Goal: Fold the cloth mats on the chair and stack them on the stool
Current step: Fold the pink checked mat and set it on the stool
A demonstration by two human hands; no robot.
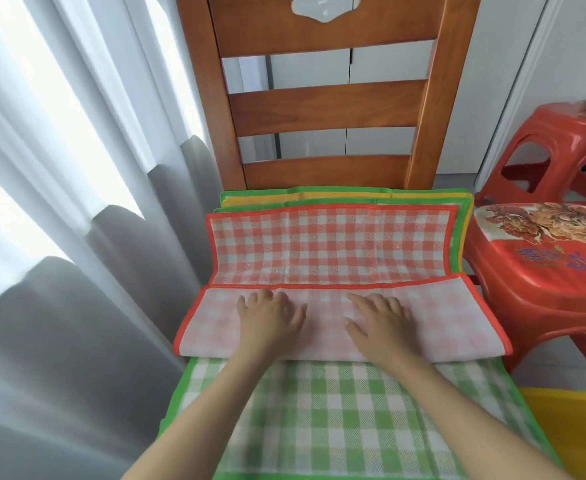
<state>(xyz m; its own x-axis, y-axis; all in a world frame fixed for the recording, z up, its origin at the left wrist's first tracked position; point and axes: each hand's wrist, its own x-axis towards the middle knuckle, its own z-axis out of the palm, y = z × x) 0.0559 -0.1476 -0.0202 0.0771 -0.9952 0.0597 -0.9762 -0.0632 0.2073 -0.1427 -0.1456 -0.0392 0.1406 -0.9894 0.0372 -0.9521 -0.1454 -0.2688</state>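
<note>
Green mat [336,420]: nearest, spread flat over the front of the chair seat, under the red one; unfolded.
Left hand [267,315]: fingers straight, palm down, pressing the folded flap of the red mat [329,244].
Right hand [381,318]: same posture, flat on the flap, just beside the left; neither hand grips anything.
Red mat: checked, red-bordered; near edge turned over onto itself, pale underside up; far half still lies open towards the chair back.
Handling (judgement): thin, light, soft cloth; holds a crease when pressed, likely slides on the mat below. Best taken at the corners or bordered edge.
Further mats: green and yellow [466,220] edges show beneath.
Chair [326,102]: wooden, slatted back.
Stool [541,271]: red plastic, right of the seat; no mats on it yet.
</note>
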